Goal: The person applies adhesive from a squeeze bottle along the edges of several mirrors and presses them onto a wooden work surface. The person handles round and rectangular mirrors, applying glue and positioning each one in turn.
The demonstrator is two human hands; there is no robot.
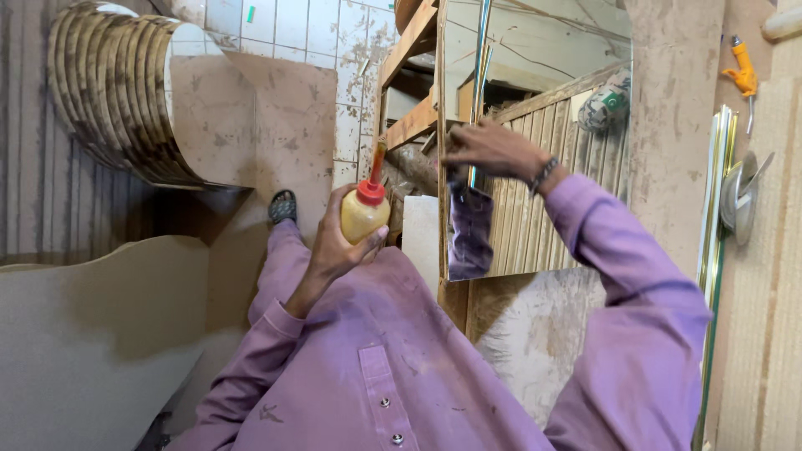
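My left hand [334,242] grips a yellow squeeze bottle [362,213] of glue with a red nozzle that points up towards a wooden frame. My right hand [493,150], with a bracelet on its wrist, reaches across a rectangular mirror [543,50]; its bent fingers hold the mirror near its left edge, beside a thin metal strip [479,58]. The mirror leans against a brown board [668,125] and reflects a ribbed wooden panel and purple cloth. Both of my sleeves and my shirt front are purple and dusty.
Stacked curved wooden boards [109,92] lean at the top left on a flat brown sheet [276,125]. A pale board [83,334] lies lower left. My sandalled foot [282,205] stands on the tiled floor. On the right are metal strips [715,234], round metal tools [739,196] and an orange tool [743,75].
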